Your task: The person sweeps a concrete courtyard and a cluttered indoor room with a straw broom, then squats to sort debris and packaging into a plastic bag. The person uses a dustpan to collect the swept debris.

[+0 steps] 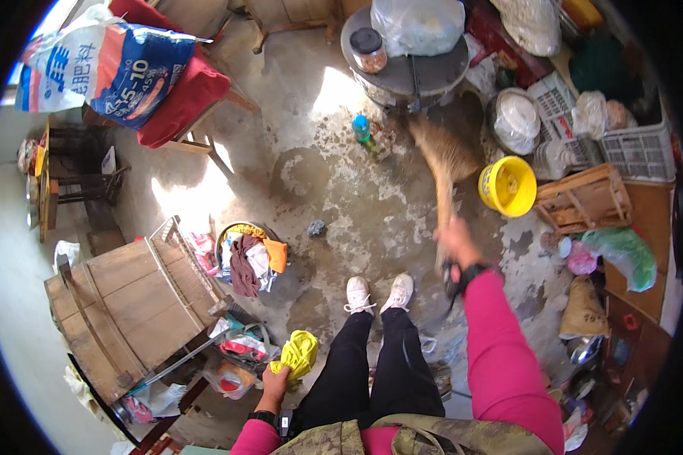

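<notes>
In my right hand [457,243] is the handle of a straw broom [445,151], held out in front of me to the right. Its bristles fan out over wet concrete floor [375,210], near a round dark-topped stand [409,77]. My left hand [274,388] grips a bunched yellow cloth or bag [299,354] low on the left; which of the two I cannot tell. A plastic bottle with a blue cap [362,129] is left of the bristles. Beyond my shoes lies a small dark grey clump [316,228] on the floor.
A yellow bucket [507,186] stands right of the broom, beside a small wooden stool [586,199]. On the left are a basin of clothes [250,256] and a large wooden piece of furniture [131,313]. A chair with red cloth [190,96] bears a printed sack [114,71].
</notes>
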Demonstrator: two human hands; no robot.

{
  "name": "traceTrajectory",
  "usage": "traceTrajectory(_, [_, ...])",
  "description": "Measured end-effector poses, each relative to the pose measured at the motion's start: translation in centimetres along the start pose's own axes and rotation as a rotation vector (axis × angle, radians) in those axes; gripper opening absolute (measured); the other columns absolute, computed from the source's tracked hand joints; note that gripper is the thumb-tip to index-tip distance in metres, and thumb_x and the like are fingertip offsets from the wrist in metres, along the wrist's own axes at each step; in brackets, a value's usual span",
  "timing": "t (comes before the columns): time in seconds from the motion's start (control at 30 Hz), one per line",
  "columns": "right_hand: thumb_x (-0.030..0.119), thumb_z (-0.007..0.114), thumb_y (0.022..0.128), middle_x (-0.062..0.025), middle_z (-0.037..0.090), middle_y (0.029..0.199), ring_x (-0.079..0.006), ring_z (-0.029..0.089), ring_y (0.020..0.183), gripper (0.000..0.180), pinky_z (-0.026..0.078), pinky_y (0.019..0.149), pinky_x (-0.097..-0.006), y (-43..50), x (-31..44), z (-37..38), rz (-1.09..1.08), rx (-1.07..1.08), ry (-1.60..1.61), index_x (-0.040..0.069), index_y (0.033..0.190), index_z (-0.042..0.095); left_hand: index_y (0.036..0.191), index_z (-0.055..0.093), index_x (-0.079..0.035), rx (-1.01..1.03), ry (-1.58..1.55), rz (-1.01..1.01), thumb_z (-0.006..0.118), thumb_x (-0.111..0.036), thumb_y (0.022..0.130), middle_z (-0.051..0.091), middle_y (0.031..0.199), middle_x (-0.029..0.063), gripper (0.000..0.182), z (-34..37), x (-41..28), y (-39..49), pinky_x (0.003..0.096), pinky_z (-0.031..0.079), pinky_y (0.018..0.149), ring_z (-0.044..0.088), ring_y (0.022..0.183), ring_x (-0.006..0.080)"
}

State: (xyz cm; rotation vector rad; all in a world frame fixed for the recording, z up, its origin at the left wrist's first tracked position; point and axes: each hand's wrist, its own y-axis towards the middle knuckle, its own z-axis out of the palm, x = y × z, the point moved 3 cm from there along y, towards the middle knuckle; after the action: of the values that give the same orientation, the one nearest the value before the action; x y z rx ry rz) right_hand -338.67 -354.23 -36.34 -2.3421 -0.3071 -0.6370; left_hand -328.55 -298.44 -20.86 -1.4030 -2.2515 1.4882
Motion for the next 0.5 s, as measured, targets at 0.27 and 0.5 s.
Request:
traceTrajectory(0.27, [0.01, 0.075, 0.065, -0.0161, 0.061, 0.107, -0.0177, 0.059, 0.09, 0.086, 0.048, 0.076, -0.0293, -21.8, -3.2, -6.1, 0.212, 0.442, 0.254, -0.008, 0.136, 0.028, 0.09, 0.059, 0.001, 0.009, -0.046, 0.083, 0.065, -0.016, 0.071, 0.063, 0.081, 0.0092, 0.027, -0.1, 0.1, 0.8, 0.0325, 0.048, 0.066, 0.059, 0.071, 0.0181])
traceTrajectory(0.5, [0.008, 0.069, 0.071, -0.0064, 0.059, 0.106, -0.0113, 0.054, 0.087, 0.071, 0.046, 0.075, -0.025, -8.5, -2.1, -11.0, 0.043, 0.189, 0.328, -0.01, 0.131, 0.035, 0.091, 0.058, 0.004, -0.116, -0.157, 0.032, 0.063, -0.016, 0.072, 0.063, 0.082, 0.0112, 0.028, -0.3, 1.1, -1.7, 0.0333, 0.049, 0.067, 0.061, 0.073, 0.0202])
